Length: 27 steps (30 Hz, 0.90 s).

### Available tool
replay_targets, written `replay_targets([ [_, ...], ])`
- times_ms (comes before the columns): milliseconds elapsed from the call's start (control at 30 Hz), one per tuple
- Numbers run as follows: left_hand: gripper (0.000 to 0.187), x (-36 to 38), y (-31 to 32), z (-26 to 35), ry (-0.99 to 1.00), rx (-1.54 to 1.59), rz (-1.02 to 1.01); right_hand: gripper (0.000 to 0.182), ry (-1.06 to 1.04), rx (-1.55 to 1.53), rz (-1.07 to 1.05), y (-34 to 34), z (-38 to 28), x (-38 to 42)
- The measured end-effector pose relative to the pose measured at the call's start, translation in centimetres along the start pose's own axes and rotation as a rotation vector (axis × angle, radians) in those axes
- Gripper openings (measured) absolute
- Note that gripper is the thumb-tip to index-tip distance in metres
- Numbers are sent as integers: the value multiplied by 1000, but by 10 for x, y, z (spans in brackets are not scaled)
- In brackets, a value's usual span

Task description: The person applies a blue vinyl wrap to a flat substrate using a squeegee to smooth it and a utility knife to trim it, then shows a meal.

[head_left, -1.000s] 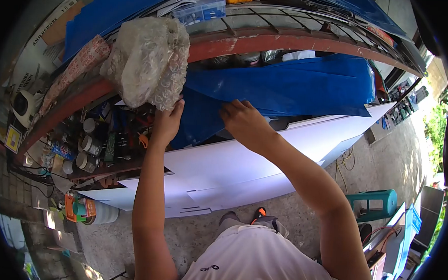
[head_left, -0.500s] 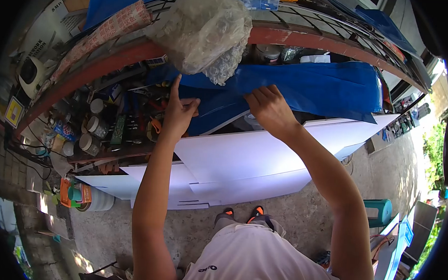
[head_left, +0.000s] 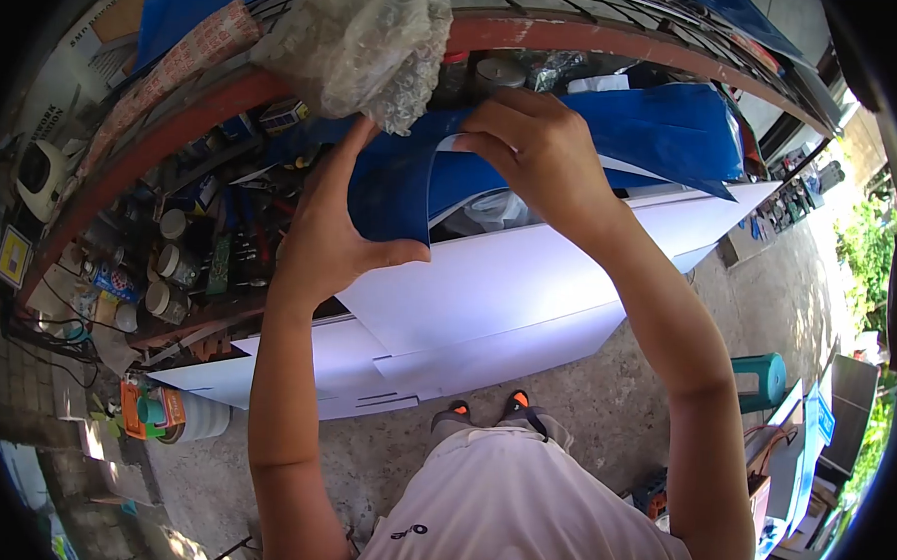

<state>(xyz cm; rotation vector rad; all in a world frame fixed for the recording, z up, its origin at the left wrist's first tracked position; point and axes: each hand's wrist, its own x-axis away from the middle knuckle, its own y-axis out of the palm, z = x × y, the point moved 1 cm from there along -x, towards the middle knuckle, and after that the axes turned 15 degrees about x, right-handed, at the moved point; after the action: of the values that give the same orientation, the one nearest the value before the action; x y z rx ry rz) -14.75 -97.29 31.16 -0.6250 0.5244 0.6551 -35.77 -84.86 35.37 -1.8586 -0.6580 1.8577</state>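
A long blue plastic-looking sheet (head_left: 665, 129) lies along the shelf, and its left part curls up in front of me. My left hand (head_left: 336, 230) is open in a wide C around that curled end, with its thumb beside the sheet's lower corner and its fingers near the upper edge. Bent over the sheet, my right hand (head_left: 539, 149) has its thumb and fingers closed on it; the exact contact is partly hidden. Crumpled bubble wrap (head_left: 364, 46) hangs just above my left fingertips. Beneath the sheet, a clear plastic bag (head_left: 491, 214) shows.
White panels (head_left: 488, 302) lean along the shelf front below my hands. A rusty red bar (head_left: 579, 35) crosses above them. Several jars (head_left: 167, 303) and tools crowd the shelf at left. A bucket (head_left: 202, 419) and a green container (head_left: 759, 382) stand on the floor.
Both hands have come closer and look larger. My left hand has spread around the sheet's end, which now curls upward. My right hand has shifted up along the sheet.
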Motion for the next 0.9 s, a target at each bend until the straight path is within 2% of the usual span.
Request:
replay_targets([
  [33, 91, -3, 2, 9, 41, -86, -15, 15, -93, 56, 34, -2, -5, -2],
  [67, 85, -4, 4, 16, 86, -174, -26, 15, -89, 67, 35, -4, -10, -1],
  [133, 79, -1, 6, 26, 68, -148, 24, 17, -143, 64, 74, -12, -24, 6],
  [200, 75, 7, 5, 33, 43, -125, 72, 19, -132, 70, 39, -20, -35, 25],
  [267, 57, 22, -4, 42, 221, -369, 136, 24, -71, 102, -9, -29, -44, 46],
  [300, 57, 32, -10, 47, 225, -367, 129, 30, -25, 112, -5, -41, -44, 55],
  [367, 44, 54, -24, 62, 165, -389, 132, 33, 250, 170, 128, -58, -28, 89],
  [433, 36, 80, -37, 84, 256, -406, -1, 25, 850, 35, 198, -60, 13, 158],
  [467, 31, 97, -40, 99, 237, -399, -81, 37, 1094, -37, 165, -63, 36, 190],
  [500, 28, 111, -38, 115, 220, -342, -139, 52, 1324, -356, 223, -66, 49, 215],
  [533, 29, 125, -40, 123, 176, -275, -205, 65, 1454, -513, 178, -71, 61, 235],
  [600, 30, 139, -42, 132, 136, -199, -282, 79, 1535, -503, 202, -76, 69, 238],
  [633, 28, 142, -41, 135, 106, -209, -299, 79, 1544, -491, 213, -77, 80, 242],
  [700, 29, 151, -48, 138, 27, -167, -366, 91, 1582, -473, 255, -77, 114, 253],
  [733, 29, 155, -53, 140, 37, -159, -375, 86, 1554, -594, 263, -79, 135, 261],
  [800, 18, 163, -63, 142, -61, -54, -479, 72, 1522, -791, 197, -77, 175, 276],
  [833, 35, 173, -67, 139, -124, -21, -494, 72, 1527, -781, 207, -75, 182, 281],
  [900, 33, 190, -73, 136, -156, -84, -484, 52, 1407, -841, 154, -75, 188, 290],
])
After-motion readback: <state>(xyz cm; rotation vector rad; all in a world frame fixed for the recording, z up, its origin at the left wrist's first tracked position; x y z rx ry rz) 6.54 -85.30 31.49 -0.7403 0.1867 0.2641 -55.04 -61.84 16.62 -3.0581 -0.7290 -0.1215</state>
